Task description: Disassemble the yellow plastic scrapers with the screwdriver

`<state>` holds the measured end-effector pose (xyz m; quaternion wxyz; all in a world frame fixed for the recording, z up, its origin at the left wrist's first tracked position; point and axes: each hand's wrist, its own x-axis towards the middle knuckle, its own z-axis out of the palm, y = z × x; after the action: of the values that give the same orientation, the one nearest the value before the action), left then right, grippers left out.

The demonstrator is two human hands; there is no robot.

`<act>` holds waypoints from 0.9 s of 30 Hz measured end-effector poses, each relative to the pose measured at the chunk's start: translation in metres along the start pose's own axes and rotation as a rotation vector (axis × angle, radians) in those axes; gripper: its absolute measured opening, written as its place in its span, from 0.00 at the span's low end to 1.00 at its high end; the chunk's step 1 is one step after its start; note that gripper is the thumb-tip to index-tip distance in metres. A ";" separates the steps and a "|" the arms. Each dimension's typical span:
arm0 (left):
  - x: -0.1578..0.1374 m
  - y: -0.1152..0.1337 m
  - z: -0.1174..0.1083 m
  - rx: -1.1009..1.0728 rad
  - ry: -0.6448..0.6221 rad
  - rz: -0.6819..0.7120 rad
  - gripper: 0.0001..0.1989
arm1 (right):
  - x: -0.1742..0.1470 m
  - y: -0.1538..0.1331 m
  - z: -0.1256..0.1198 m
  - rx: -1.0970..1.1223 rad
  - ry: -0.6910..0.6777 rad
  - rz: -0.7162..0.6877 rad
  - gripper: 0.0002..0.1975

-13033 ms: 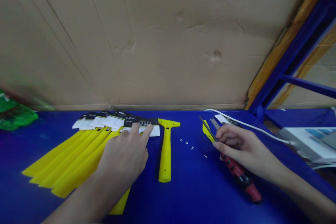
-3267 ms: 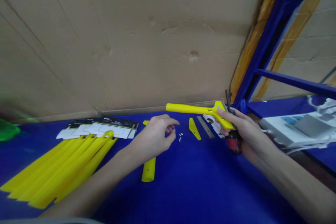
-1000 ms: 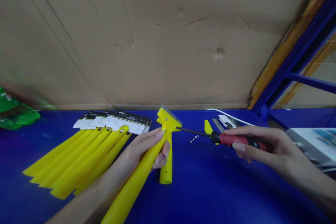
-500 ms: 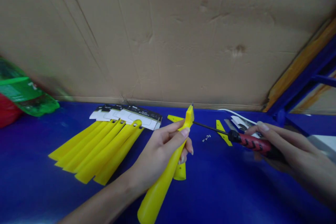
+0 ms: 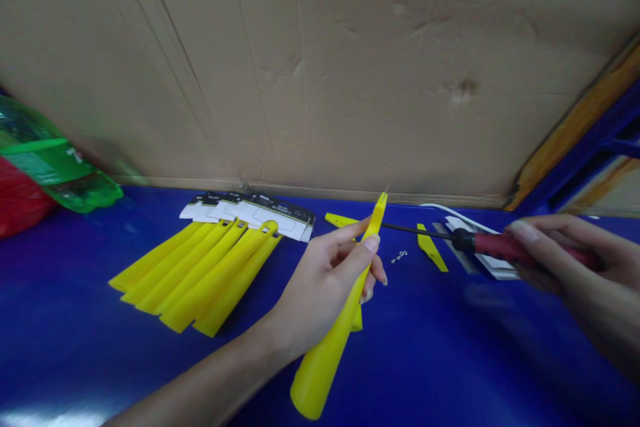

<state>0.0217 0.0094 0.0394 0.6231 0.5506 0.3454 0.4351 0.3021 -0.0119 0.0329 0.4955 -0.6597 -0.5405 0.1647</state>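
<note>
My left hand [image 5: 325, 287] grips a yellow plastic scraper [image 5: 334, 340] near its head, which is turned edge-on and points up and away. My right hand [image 5: 575, 267] holds a red-handled screwdriver [image 5: 500, 245], its thin black shaft reaching left to the scraper's head. A second yellow scraper handle [image 5: 356, 320] lies on the blue table behind my left hand, mostly hidden. Small screws [image 5: 399, 256] lie on the table between my hands.
Several packaged yellow scrapers [image 5: 200, 273] with black-and-white cards [image 5: 260, 213] are fanned out at the left. A loose yellow plate [image 5: 433, 255] and a metal blade [image 5: 453, 250] lie by the screwdriver. A green bag [image 5: 55, 173] sits far left; a cardboard wall [image 5: 320, 67] backs the blue table [image 5: 440, 360].
The scraper has turned from face-on to edge-on in my left hand over the last second. The screwdriver stays against its head, and my view has shifted left.
</note>
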 end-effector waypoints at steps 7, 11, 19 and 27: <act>0.000 0.002 -0.005 0.011 0.045 0.015 0.11 | 0.003 -0.011 0.001 0.001 -0.136 -0.162 0.22; 0.000 0.001 -0.006 0.023 0.066 0.005 0.11 | 0.001 -0.013 0.004 0.034 -0.047 -0.276 0.21; 0.000 0.001 -0.001 0.114 0.065 -0.022 0.15 | 0.005 -0.004 0.007 0.326 -0.128 -0.095 0.23; 0.003 -0.006 0.004 0.111 0.024 -0.123 0.22 | 0.013 -0.001 -0.001 0.373 -0.133 -0.022 0.18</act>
<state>0.0274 0.0104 0.0338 0.6131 0.5567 0.4094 0.3829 0.3066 -0.0015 0.0386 0.5742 -0.5381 -0.5394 0.2996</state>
